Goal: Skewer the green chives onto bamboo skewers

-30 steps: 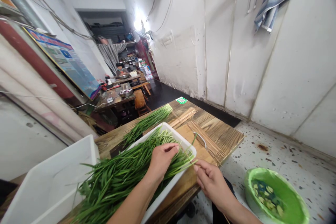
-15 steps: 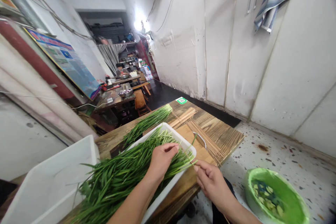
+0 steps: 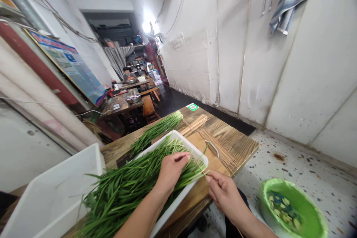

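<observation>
Long garlic chives [image 3: 131, 182] fill a white plastic tray [image 3: 199, 152], their pale stem ends toward the right. Over the stems, my left hand [image 3: 173, 169] is closed in a pinch on a thin chive stem. My right hand [image 3: 223, 189], just outside the tray's right rim, is closed around a thin bamboo skewer [image 3: 198, 163]. The skewer's tip slants up toward the left fingertips; whether it pierces the stem is too small to tell. Its other end shows below the right wrist. A few pale stems reach across the rim to my right fingers.
On the wooden table [image 3: 242, 142] lie many bamboo skewers [image 3: 219, 148], a cutting board [image 3: 195, 141] with a metal handle, and another chive bunch [image 3: 157, 130]. A white bin [image 3: 50, 193] stands left. A green basin [image 3: 292, 208] with vegetable pieces sits on the floor at right.
</observation>
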`<state>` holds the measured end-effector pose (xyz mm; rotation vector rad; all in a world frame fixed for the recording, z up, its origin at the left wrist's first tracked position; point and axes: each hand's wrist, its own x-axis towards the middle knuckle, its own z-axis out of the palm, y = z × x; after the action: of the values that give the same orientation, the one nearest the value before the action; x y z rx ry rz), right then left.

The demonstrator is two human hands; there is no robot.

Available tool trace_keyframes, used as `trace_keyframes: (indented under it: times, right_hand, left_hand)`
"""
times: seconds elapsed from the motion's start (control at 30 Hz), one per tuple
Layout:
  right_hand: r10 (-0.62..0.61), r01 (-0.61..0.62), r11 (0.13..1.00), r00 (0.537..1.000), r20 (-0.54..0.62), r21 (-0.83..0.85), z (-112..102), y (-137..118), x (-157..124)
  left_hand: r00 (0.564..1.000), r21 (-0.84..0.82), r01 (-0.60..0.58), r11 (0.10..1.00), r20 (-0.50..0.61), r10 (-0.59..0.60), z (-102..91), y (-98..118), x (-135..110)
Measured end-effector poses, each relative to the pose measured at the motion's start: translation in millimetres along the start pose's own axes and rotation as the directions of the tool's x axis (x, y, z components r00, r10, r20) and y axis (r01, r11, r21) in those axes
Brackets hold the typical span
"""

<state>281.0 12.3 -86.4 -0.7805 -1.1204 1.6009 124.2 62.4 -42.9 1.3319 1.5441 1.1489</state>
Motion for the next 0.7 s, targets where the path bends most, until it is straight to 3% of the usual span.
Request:
trace_keyframes:
  times: [0.7]
  right_hand:
    - [-0.004, 0.004, 1.000, 1.000, 0.011, -0.011, 1.6, -3.0, 0.4]
  left_hand:
    - [0.999, 0.098, -0.051, 0.994, -0.012, 0.052, -1.2, 2.2, -2.8]
